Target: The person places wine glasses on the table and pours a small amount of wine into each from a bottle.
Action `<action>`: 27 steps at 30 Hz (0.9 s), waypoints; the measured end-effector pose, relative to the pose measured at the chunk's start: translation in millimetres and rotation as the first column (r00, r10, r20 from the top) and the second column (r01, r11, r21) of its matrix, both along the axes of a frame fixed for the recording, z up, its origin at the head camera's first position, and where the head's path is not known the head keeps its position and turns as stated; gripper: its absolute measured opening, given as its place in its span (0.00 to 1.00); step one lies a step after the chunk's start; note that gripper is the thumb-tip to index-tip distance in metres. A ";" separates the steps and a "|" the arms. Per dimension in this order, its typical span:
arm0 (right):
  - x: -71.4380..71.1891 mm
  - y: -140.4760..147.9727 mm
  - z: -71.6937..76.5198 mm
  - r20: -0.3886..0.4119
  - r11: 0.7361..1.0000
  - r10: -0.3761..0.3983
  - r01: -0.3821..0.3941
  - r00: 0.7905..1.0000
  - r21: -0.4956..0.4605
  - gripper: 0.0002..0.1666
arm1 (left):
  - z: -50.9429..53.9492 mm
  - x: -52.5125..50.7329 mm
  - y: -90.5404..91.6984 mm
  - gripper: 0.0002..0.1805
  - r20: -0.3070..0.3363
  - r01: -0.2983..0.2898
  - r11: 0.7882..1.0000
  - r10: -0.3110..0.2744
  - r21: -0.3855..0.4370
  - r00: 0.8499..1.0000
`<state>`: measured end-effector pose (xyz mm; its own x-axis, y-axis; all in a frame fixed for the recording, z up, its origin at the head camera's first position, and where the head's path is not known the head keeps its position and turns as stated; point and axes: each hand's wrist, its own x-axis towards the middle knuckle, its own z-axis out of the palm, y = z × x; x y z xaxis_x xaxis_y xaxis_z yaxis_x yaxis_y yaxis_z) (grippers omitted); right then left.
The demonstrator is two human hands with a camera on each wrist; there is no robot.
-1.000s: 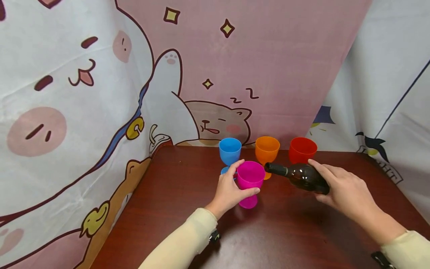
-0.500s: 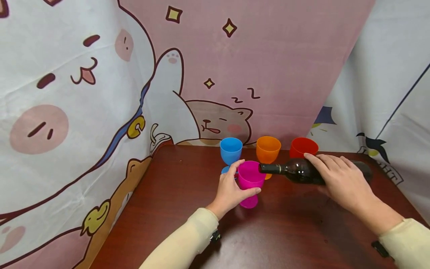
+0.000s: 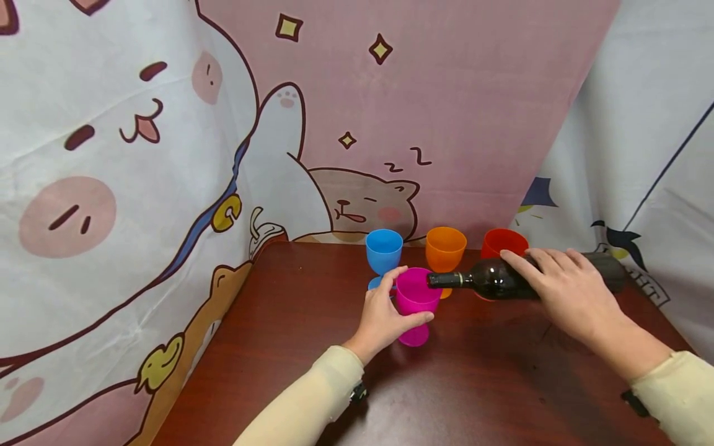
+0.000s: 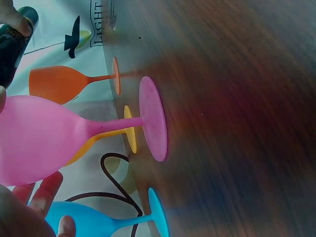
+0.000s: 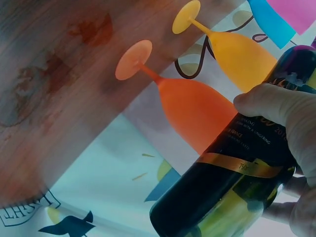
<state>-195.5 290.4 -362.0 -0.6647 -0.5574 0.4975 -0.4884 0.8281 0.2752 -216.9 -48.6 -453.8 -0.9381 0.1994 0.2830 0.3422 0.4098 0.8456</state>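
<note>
A magenta goblet [image 3: 415, 297] stands on the table, its foot flat on the wood in the left wrist view. My left hand [image 3: 382, 316] grips its bowl from the left, thumb at the front and fingers behind. My right hand [image 3: 577, 297] holds a dark glass bottle [image 3: 493, 279] round its body, lying nearly level. The bottle's mouth is over the right part of the goblet's opening. No liquid can be made out. In the right wrist view the bottle [image 5: 217, 182] shows a dark label with a gold band, the thumb across it.
Behind the magenta goblet stand a blue goblet [image 3: 383, 251], an orange goblet [image 3: 445, 249] and a red goblet [image 3: 504, 243], the red one partly behind the bottle. The brown table [image 3: 268, 347] meets a printed cloth [image 3: 474, 111] at its back.
The bottle has swung from pointing up-left to nearly level, and its mouth has moved left over the magenta goblet. My right hand has turned with it. My left hand keeps its grip.
</note>
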 end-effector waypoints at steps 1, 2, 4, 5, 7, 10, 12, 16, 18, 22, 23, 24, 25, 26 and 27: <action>-0.1 0.0 0.8 -0.001 1.000 -0.002 0.002 1.000 0.005 0.58 | 0.1 0.2 0.1 0.52 0.000 -0.001 1.000 0.001 0.001 1.000; -0.4 0.0 1.5 -0.005 1.000 -0.002 0.002 1.000 0.009 0.57 | 0.4 0.3 0.1 0.52 0.002 -0.002 1.000 0.002 0.002 1.000; -1.3 0.1 2.7 -0.017 1.000 0.000 0.000 1.000 0.016 0.57 | 0.4 0.6 0.4 0.51 0.001 -0.004 1.000 0.004 0.005 1.000; -1.7 0.2 3.2 -0.024 1.000 0.003 -0.002 1.000 0.017 0.56 | 0.5 0.8 0.5 0.51 0.005 -0.006 1.000 0.006 0.005 1.000; -2.2 0.4 4.1 -0.040 1.000 0.006 -0.006 0.999 0.019 0.56 | 0.3 1.2 0.8 0.51 0.012 -0.010 1.000 0.009 0.005 1.000; -2.2 0.7 5.5 -0.052 1.000 0.009 -0.008 0.999 0.017 0.55 | -0.1 1.7 1.1 0.52 0.024 -0.014 1.000 0.014 0.002 1.000; -1.8 1.0 6.6 -0.056 1.000 0.007 -0.006 0.998 0.019 0.55 | -0.5 2.0 1.2 0.52 0.029 -0.015 1.000 0.015 0.001 0.999; -1.4 1.2 9.5 -0.060 1.000 0.005 -0.003 0.998 0.026 0.55 | -0.8 2.5 1.0 0.52 0.034 -0.013 1.000 0.013 0.008 0.999; -1.5 1.0 11.3 -0.057 1.000 0.001 0.000 0.998 0.027 0.55 | -0.8 2.7 0.8 0.52 0.035 -0.013 1.000 0.013 0.012 0.999; -1.0 0.9 14.8 -0.041 0.999 -0.013 0.014 0.999 0.030 0.56 | -1.0 2.7 0.6 0.52 0.029 -0.011 1.000 0.011 0.018 1.000; -0.7 1.1 15.5 -0.037 0.999 -0.017 0.018 0.999 0.031 0.56 | -1.2 2.5 0.5 0.52 0.025 -0.010 1.000 0.010 0.019 1.000; -0.3 1.1 16.3 -0.035 0.999 -0.020 0.021 0.999 0.032 0.56 | -1.4 2.3 0.6 0.52 0.022 -0.009 1.000 0.009 0.021 1.000; -0.1 1.3 17.1 -0.035 0.999 -0.022 0.023 0.999 0.032 0.55 | -1.6 2.0 0.6 0.52 0.017 -0.008 1.000 0.008 0.022 1.000; 0.2 1.5 17.9 -0.036 0.999 -0.022 0.023 0.999 0.033 0.55 | -1.9 1.6 0.6 0.52 0.011 -0.006 1.000 0.006 0.023 1.000; 0.4 1.7 18.6 -0.038 0.999 -0.023 0.024 0.999 0.033 0.55 | -2.4 1.3 0.6 0.52 0.005 -0.008 1.000 0.008 0.021 1.000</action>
<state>-195.1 292.1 -343.4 -0.6587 -0.5586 0.5040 -0.4578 0.8292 0.3207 -215.6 -48.1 -456.2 -0.9411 0.1861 0.2822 0.3346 0.3945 0.8558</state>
